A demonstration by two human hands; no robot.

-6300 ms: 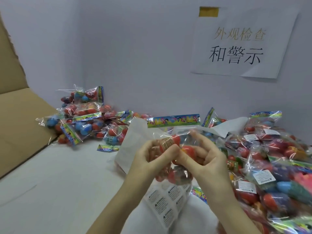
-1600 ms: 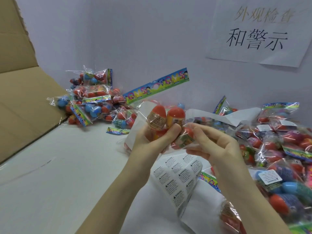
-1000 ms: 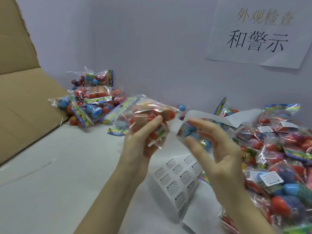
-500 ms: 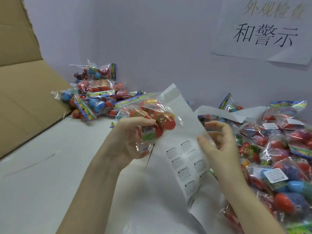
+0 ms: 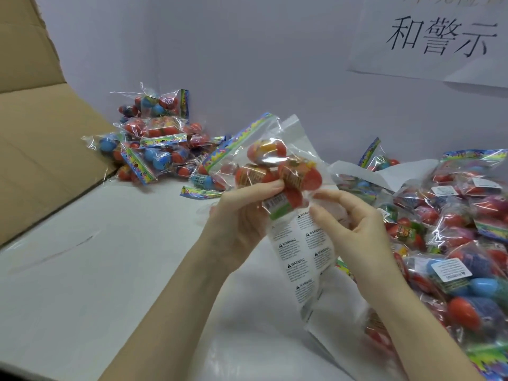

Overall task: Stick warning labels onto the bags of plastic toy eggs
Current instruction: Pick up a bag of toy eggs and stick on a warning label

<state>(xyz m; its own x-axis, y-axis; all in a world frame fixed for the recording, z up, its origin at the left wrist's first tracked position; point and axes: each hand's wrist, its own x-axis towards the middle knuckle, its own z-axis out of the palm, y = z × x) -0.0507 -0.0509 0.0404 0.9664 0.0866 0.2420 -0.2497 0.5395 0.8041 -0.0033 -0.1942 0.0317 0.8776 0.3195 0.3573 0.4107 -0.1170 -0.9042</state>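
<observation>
Labelling step in hand, with one bag (image 5: 275, 166) of red eggs lifted above the desk (image 5: 82, 270), near the middle of the scene. Left hand (image 5: 242, 215) gripping the bag from below, thumb curled over the low edge of the film. Right hand (image 5: 354, 226) just beside it, fingers bent toward the bag's lower right corner and the top of the label sheet (image 5: 302, 259); cannot tell if a sticker is already pinched there or only touched. Sheet hanging below the bag, between the two hands, printed with rows of warning labels, its upper part already bare. Probably next: peeling one label free at its corner, then pressing it flat on a smooth patch of film, away from the coloured header strip (image 5: 236, 141) and from the creases over the eggs. Calls for a steady bag and a light pinch, as the film is slippery and may wrinkle. Room for moving: open desk surface on the near left; cardboard flap (image 5: 41, 147) closing the far left side; small pile (image 5: 154, 141) at the far left by the wall; big pile (image 5: 453, 229) crowding the right side, touching the right forearm, several of its bags already carrying a label. Wall close behind, with a paper sign (image 5: 439, 37).
</observation>
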